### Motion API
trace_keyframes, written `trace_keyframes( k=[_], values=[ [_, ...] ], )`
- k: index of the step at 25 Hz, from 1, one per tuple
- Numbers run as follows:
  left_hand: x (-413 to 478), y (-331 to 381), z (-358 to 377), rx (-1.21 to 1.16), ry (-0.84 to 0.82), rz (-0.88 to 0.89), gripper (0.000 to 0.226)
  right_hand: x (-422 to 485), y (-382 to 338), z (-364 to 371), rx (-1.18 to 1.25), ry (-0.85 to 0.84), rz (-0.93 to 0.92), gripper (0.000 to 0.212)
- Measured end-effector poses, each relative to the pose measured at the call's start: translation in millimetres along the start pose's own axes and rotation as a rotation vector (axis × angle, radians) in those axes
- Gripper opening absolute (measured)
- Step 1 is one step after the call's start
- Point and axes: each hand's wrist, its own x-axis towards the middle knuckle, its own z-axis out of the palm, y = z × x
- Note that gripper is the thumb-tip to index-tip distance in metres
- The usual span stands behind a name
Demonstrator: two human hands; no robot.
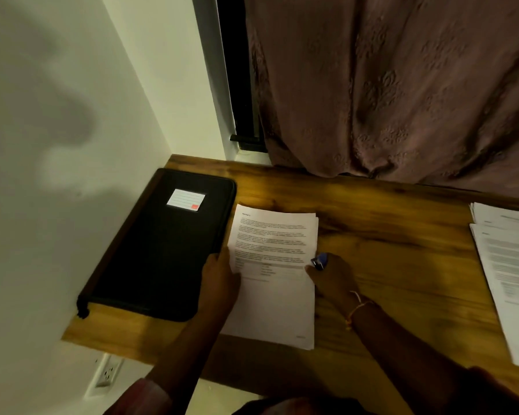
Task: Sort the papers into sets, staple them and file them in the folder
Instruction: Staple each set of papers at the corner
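Note:
A set of printed white papers (274, 235) lies on the wooden desk (387, 235), just right of a closed black zip folder (162, 250) with a white label. My left hand (219, 277) rests on the papers' left edge, thumb on the sheet. At the papers' right edge my right hand (331, 278) is closed around a small blue stapler (319, 261). Two more piles of printed papers (510, 265) lie at the desk's right side.
A white wall runs along the left, touching the folder's side. A brownish curtain (402, 85) hangs over the desk's back edge. A wall socket (107, 374) sits below the desk's front left corner. Bare wood shows between the paper piles.

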Motion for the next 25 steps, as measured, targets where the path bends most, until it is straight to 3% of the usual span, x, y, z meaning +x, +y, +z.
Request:
trace_keyframes(
  k=[3, 8, 18, 22, 25],
  values=[
    [-4.8, 1.4, 1.7, 0.057, 0.049, 0.053, 0.035, -3.5, 2.8, 0.8, -0.017, 0.033, -0.017, 0.028],
    [-12.8, 27.1, 11.4, 0.091, 0.038, 0.152, 0.042, -17.7, 15.5, -23.3, 0.024, 0.136, -0.021, 0.024],
    [-72.6, 189.7, 132.4, -0.009, -0.345, 0.616, 0.040, -51.2, 112.8, -164.7, 0.142, 0.328, 0.004, 0.024],
    [-112.6, 264.4, 192.9, 0.066, -0.412, 0.699, 0.043, -59.5, 175.6, -222.4, 0.163, 0.427, 0.041, 0.017],
    [-133.8, 305.6, 233.1, 0.080, -0.461, 0.690, 0.039, -57.9, 222.4, -257.9, 0.158, 0.457, 0.075, 0.025]
  ],
)
